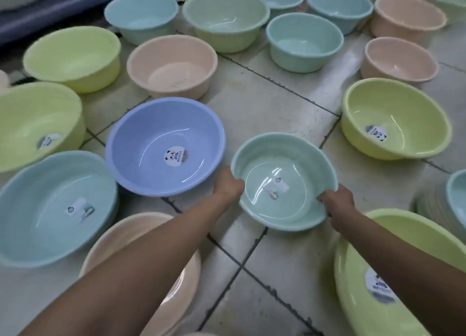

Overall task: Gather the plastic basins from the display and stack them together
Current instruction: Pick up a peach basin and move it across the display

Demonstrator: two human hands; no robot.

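The left hand point(228, 185) and right hand point(336, 200) hold the mint green basin point(277, 169), one on each side to keep it steady. Their fingers curl round its rim. It is low over the tiled floor point(264, 103), next to the blue basin point(151, 143).

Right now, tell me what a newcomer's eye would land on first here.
The mint basin in the middle, gripped at its rim by the left hand and right hand. Just left of it sits the lone violet basin with a panda sticker. All around, pastel basins stand open side up on the tiled floor.
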